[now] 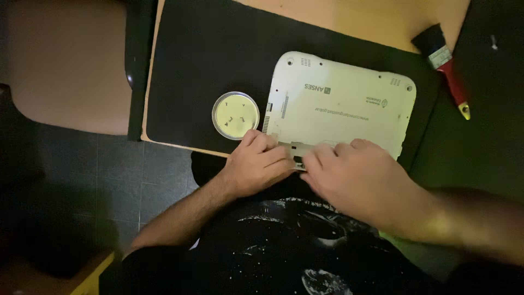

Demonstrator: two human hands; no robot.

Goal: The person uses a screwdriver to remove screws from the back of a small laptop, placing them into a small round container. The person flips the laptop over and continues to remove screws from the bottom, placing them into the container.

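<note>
Dim tabletop [382, 22], black mat [207, 54]. Left hand [256, 166] & right hand [355, 177] pinch laptop [338, 104] near edge; can't tell grip. Looks stiff, light, brittle plastic; hold by rim.

Single view, head-worn camera. It looks steeply down from above the person's chest onto the near edge of a table, so the black shirt fills the bottom of the frame and the floor shows on the left side. Both forearms enter from below, and the left hand [256, 166] and right hand [357, 175] meet just under frame centre, fairly close to the lens. Beyond the fingers lies an upturned white laptop [341, 104] on a black mat [207, 60]. Past the left hand sits a round dish [236, 115]; far beyond the right hand, a red-handled brush [445, 68]. No second view exists, so nothing is shared.
</note>
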